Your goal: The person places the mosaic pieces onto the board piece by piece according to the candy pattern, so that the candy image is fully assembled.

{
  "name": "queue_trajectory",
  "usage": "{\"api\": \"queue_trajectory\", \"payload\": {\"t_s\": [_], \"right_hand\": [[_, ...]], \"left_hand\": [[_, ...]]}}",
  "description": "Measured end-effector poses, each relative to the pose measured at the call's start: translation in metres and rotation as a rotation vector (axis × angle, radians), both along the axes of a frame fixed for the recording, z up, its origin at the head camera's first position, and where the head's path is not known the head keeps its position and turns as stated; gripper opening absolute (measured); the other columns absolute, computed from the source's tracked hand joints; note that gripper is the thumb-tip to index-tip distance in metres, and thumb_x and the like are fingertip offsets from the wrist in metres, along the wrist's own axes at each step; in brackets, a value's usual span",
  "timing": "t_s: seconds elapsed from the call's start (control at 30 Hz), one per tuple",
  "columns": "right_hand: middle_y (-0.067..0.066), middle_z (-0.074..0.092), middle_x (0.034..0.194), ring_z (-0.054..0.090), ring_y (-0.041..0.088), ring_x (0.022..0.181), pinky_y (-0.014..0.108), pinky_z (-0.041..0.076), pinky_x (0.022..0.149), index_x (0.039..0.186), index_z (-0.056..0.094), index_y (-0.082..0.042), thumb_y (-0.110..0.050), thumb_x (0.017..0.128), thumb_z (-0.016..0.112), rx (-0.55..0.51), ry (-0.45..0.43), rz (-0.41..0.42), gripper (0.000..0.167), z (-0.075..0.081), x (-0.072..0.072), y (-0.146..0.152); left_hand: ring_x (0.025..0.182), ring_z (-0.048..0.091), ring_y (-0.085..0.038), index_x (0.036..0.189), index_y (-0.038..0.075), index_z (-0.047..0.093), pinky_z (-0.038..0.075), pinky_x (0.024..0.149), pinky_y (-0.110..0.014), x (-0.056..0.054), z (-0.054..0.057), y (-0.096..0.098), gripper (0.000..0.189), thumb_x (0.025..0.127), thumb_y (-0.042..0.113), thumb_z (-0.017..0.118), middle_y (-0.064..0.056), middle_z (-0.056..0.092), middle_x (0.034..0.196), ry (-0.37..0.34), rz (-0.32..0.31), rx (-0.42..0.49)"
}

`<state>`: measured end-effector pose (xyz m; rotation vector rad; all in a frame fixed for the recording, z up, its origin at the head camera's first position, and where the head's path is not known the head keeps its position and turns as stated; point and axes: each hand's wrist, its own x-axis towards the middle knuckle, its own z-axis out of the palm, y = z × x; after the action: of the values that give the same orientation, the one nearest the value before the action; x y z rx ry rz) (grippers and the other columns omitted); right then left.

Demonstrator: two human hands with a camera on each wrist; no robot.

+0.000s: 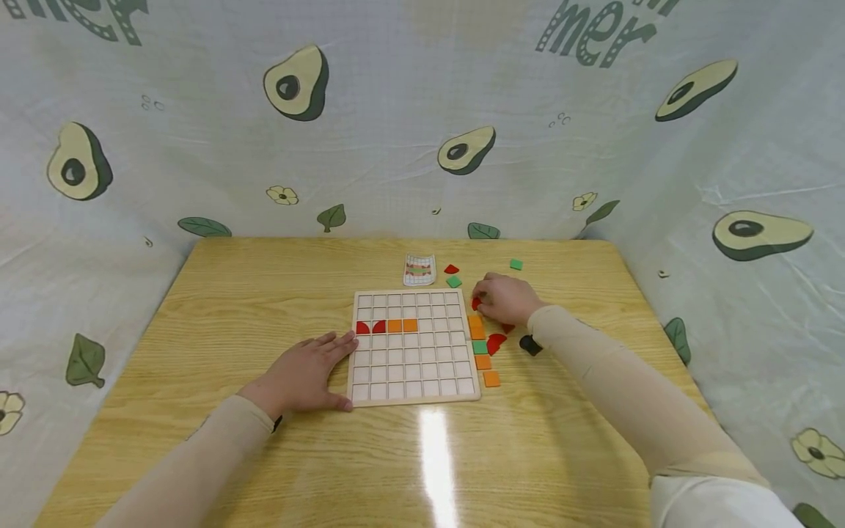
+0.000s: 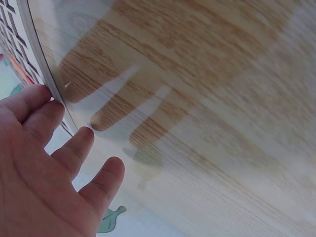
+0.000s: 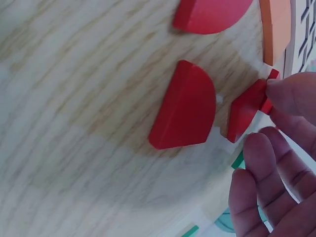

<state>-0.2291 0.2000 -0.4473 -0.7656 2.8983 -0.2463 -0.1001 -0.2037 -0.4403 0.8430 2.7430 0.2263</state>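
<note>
A wooden grid board (image 1: 412, 372) lies on the table, with two red quarter-round tiles (image 1: 362, 328) and two orange square tiles (image 1: 394, 326) side by side in one row. My left hand (image 1: 304, 375) rests against the board's left edge, fingers spread and fairly straight; in the left wrist view its fingertips meet the rim. Beyond the board's right edge, my right hand (image 1: 508, 297) pinches a red tile (image 3: 271, 79) between thumb and forefinger. Another red tile (image 3: 244, 109) sits right by the thumb tip, partly overlapping the pinched one in view. A separate red tile (image 3: 185, 108) lies flat nearby.
Orange tiles (image 1: 483, 362), a green tile (image 1: 480, 347) and a red tile (image 1: 496, 343) line the board's right side. A black object (image 1: 530, 345) lies below the right wrist. Behind the board are a printed pattern card (image 1: 419, 270) and green tiles (image 1: 454, 281).
</note>
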Motion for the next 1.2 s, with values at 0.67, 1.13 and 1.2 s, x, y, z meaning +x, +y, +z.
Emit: {"api": "queue_trajectory", "payload": {"t_s": [0.67,1.13,1.2], "right_hand": [[-0.002,0.062,0.1,0.056,0.014,0.076,0.034,0.053,0.07,0.109,0.075,-0.016,-0.018,0.089,0.072,-0.017,0.027,0.058,0.02,-0.005,0.0002,0.0017],[0.001,0.062,0.099,0.054,0.014,0.073,0.032,0.051,0.065,0.115,0.074,-0.013,-0.027,0.091,0.073,-0.019,0.053,0.034,0.027,-0.005,0.0023,0.0043],[0.001,0.062,0.103,0.053,0.014,0.072,0.032,0.051,0.065,0.118,0.074,-0.014,-0.018,0.09,0.072,-0.048,0.034,0.064,0.028,-0.0039,0.0018,0.0052]], "left_hand": [[0.144,0.031,-0.036,0.154,0.011,0.039,0.03,0.112,-0.055,0.0008,-0.0012,0.0,0.105,0.074,0.067,0.075,-0.006,0.034,0.159,0.002,0.009,0.003],[0.143,0.032,-0.038,0.154,0.009,0.039,0.03,0.111,-0.056,0.0011,-0.0016,-0.0008,0.105,0.074,0.066,0.076,-0.008,0.035,0.159,0.014,0.003,0.012],[0.144,0.031,-0.037,0.154,0.01,0.039,0.03,0.111,-0.056,0.0014,-0.0013,-0.0006,0.105,0.074,0.066,0.076,-0.007,0.034,0.159,0.014,0.004,0.01]]}}
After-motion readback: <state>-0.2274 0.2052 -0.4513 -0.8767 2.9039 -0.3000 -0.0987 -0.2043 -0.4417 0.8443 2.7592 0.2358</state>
